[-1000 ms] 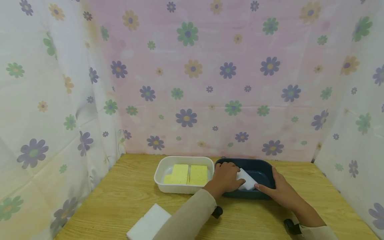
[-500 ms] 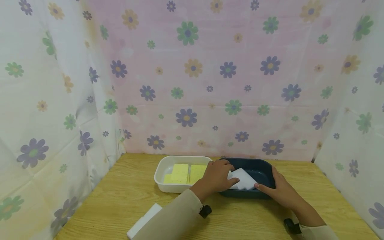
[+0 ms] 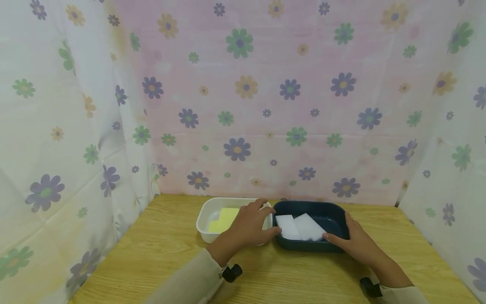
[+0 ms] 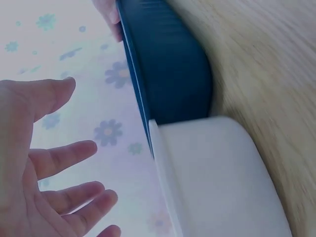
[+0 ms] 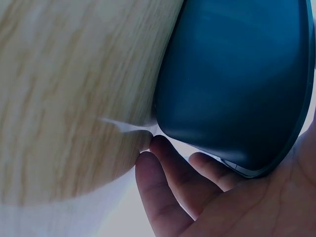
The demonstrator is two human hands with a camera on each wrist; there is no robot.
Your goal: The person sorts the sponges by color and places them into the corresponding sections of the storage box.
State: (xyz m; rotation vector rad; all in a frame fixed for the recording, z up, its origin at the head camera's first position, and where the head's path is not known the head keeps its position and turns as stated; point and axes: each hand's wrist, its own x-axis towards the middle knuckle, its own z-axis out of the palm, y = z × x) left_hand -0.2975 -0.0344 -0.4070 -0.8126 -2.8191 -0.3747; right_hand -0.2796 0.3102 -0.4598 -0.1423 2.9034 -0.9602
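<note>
Over the right part of the white tub (image 3: 208, 238), my left hand (image 3: 246, 224) hovers with spread fingers and holds nothing; its thumb tip is near the dark blue tub's left rim. In the left wrist view those fingers are apart from both tubs. My right hand (image 3: 357, 242) grips the right end of the dark blue tub (image 3: 309, 246), thumb over the front rim and fingers round the outside. Two white sponge pieces (image 3: 287, 228) lie side by side in the dark blue tub. Yellow sponges (image 3: 227, 218) sit in the white tub, partly hidden by my left hand.
The tubs stand side by side on a wood-grain table (image 3: 303, 276). A flowered curtain (image 3: 243, 105) closes off the back and both sides. My left sleeve (image 3: 190, 280) crosses the table's front left.
My left hand has let go of a white sponge in the dark blue tub and moved left over the white tub. The white block at front left is now behind my sleeve. My right hand stays put.
</note>
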